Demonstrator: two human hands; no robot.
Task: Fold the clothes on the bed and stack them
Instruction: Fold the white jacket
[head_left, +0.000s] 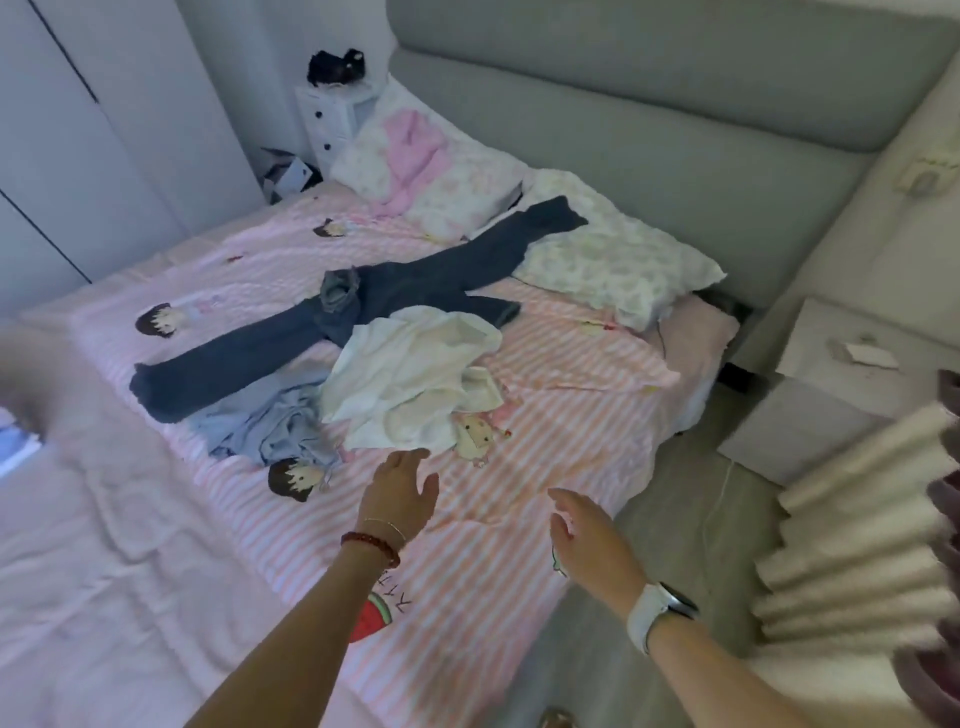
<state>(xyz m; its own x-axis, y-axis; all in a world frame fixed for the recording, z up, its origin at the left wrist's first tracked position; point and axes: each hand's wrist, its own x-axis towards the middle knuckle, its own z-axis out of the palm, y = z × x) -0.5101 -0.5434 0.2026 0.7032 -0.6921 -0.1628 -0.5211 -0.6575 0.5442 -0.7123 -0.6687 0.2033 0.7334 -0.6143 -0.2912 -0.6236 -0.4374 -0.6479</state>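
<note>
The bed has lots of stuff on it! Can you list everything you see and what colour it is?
jeans: one, dark blue, mid-bed
white garment: one, crumpled, overlapping jeans
light blue garment: one, crumpled, beside white garment
pink garment: one, on far pillow
pillows: two, floral white, by headboard
bedsheet: one, pink-striped, cartoon prints
drawer unit: one, white, far corner
left hand: open, near white garment
right hand: open, empty
</note>
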